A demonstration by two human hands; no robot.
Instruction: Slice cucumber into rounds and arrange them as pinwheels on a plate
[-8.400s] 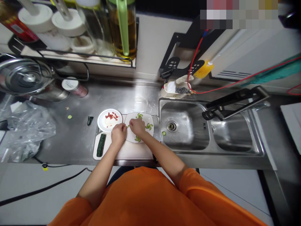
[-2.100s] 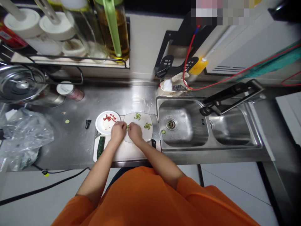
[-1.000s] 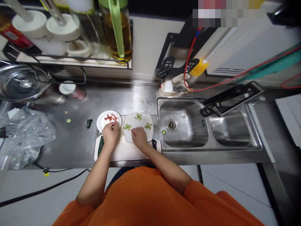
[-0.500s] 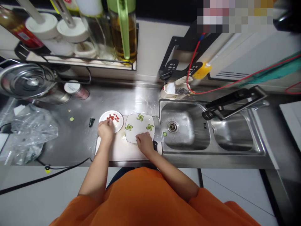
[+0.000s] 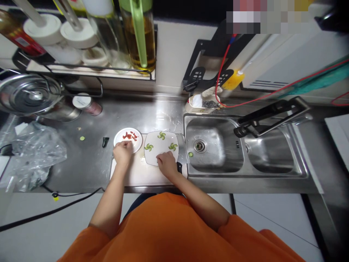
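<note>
My left hand (image 5: 121, 153) is at the near-left edge of a round white plate (image 5: 138, 146), its fingers pinched together. Small red pieces (image 5: 130, 136) lie on that plate just beyond the fingertips. Over the near-right part of a square white plate (image 5: 152, 157) is my right hand (image 5: 167, 163), fingers curled closed. Whatever either hand holds is too small to make out. Three fans of thin green slices (image 5: 161, 135) sit on the square plate, at its back, left and right. A knife with a wide blade (image 5: 183, 148) and black handle (image 5: 179, 167) lies along the plate's right side.
Both plates rest on a white cutting board (image 5: 136, 176). To the right is a double steel sink (image 5: 215, 145) with a black faucet (image 5: 261, 120). Leftward are a dark green stub (image 5: 105, 142), a plastic bag (image 5: 38, 149) and a jar (image 5: 87, 104). Bottles (image 5: 139, 40) stand on a rack above.
My left fingertips have drawn back slightly toward me from the red pieces. My right hand stays nearly in place over the square plate. The whole view has shifted a little.
</note>
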